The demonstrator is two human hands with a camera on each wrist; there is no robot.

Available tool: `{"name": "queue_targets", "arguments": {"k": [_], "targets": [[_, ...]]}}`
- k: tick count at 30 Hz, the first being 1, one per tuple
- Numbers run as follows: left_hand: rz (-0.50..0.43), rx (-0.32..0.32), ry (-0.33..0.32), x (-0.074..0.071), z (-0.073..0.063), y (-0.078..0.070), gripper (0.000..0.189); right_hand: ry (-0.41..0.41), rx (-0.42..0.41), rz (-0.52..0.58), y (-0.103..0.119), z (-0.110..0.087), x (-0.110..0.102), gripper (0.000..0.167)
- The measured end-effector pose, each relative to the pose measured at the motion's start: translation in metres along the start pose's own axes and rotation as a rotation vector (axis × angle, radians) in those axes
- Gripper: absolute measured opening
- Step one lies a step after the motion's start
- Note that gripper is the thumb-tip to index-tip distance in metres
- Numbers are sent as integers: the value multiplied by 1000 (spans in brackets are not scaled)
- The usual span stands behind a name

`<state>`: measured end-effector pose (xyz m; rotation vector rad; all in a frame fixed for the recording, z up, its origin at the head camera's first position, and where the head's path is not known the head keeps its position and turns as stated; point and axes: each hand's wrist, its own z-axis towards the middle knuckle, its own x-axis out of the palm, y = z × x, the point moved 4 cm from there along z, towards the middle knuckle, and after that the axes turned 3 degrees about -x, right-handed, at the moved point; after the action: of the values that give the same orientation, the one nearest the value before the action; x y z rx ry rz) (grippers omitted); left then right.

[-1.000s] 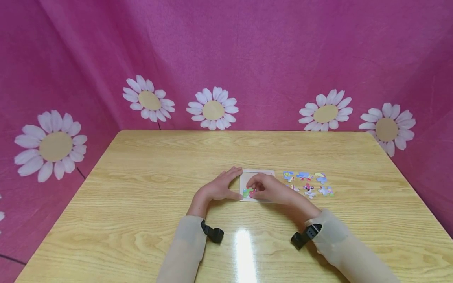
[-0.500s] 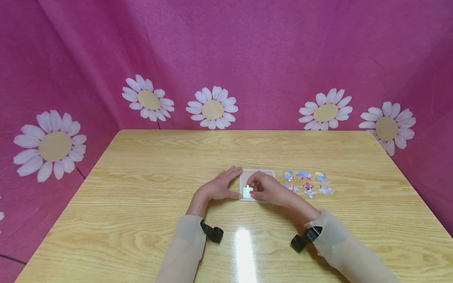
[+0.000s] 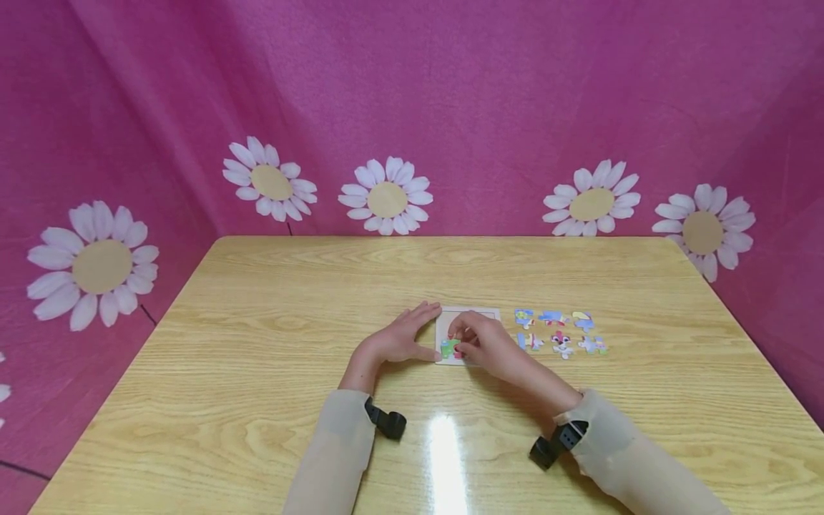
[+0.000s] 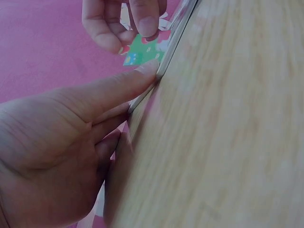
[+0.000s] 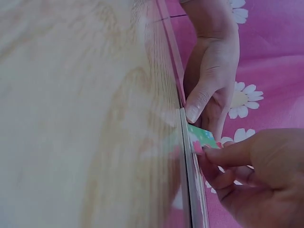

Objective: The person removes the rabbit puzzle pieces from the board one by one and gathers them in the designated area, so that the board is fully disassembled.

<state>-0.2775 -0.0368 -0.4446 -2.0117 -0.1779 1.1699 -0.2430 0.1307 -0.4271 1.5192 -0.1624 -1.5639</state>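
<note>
A small white puzzle tray (image 3: 468, 310) lies flat on the table. My left hand (image 3: 399, 342) rests along its left edge, fingertips at the far corner and thumb on the near corner. Between the thumb and fingertips of my right hand (image 3: 487, 343) is a green puzzle piece (image 3: 448, 348) with red parts, pinched over the tray's near left corner. In the left wrist view that puzzle piece (image 4: 142, 53) stands tilted just beside the left thumb. The right wrist view shows the piece (image 5: 203, 136) close against the tray's edge. My right hand hides much of the tray's inside.
Several loose puzzle pieces lie in two rows right of the tray, among them one with an animal face (image 3: 561, 344) and one in blue and yellow (image 3: 584, 321). The wooden table (image 3: 257, 322) meets a pink curtain (image 3: 450, 107) with daisies at its back.
The green piece flashed bright with glare half a second ago and shows green again now, tilted a little differently in my right fingers. My left hand stays in place on the tray.
</note>
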Motion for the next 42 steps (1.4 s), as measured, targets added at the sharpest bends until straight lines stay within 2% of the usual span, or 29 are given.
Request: {"name": "queue_targets", "arguments": {"k": [10,17,34,42], "targets": [[8,-17,-6,1,1,1,84,-52,91,56,-13,-17,-13,14],[14,5,-6,1,2,0,84,-53,129,88,-22,-32,-25,15],[5,17,-8,1,2,1,84,-104,86,-23,-38,-65,-47,23],[-1,14,-6,1,2,0,84,-118,90,-20,-41,-78,-57,24]]}}
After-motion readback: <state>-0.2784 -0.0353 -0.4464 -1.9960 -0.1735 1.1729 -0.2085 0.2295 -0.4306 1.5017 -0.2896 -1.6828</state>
